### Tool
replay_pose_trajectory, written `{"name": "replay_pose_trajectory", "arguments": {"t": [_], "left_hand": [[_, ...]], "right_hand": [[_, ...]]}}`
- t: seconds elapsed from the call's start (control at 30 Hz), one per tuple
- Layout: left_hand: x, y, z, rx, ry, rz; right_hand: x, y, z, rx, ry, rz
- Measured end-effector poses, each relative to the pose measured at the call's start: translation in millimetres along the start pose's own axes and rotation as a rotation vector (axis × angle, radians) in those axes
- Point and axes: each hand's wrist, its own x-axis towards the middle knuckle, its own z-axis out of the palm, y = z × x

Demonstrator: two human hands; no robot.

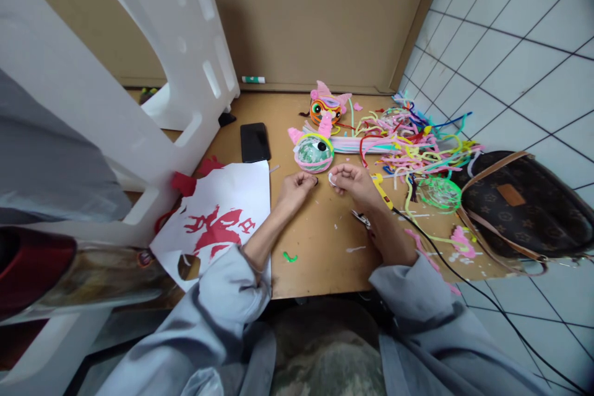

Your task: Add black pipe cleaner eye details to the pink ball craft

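Your left hand (297, 189) pinches a small dark piece (316, 181), and your right hand (351, 183) pinches a small white one (331, 179); pieces this tiny probably need fingertips. The hands stand apart, just in front of the green ball (312, 154), which rests on the bench (315, 247) with a black-and-white eye (322, 146) showing, likely kept close for easy reach. The yellow glue gun (383, 190) lies beside your right wrist; its black cord (440, 250) trails past that forearm and could snag. Behind the ball sits an orange figure (319, 112). Pipe cleaners (408, 142) crowd the right side, near the brown bag (529, 216). Cut paper (255, 198) spreads beneath your left forearm, a phone (255, 142) just beyond.
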Motion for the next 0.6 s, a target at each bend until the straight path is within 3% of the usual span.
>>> {"name": "replay_pose_trajectory", "arguments": {"t": [0.23, 0.43, 0.6], "left_hand": [[-7.6, 8.4, -7.8, 0.615, -0.054, 0.067], [-9.6, 12.9, -10.6, 0.768, -0.115, 0.087], [-11.7, 19.2, -11.0, 0.852, -0.078, 0.115]], "right_hand": [[0.3, 2.3, -0.2, -0.038, -0.006, 0.003], [0.8, 3.0, -0.3, -0.06, -0.01, 0.03], [1.7, 3.4, -0.3, -0.063, -0.015, 0.036]]}}
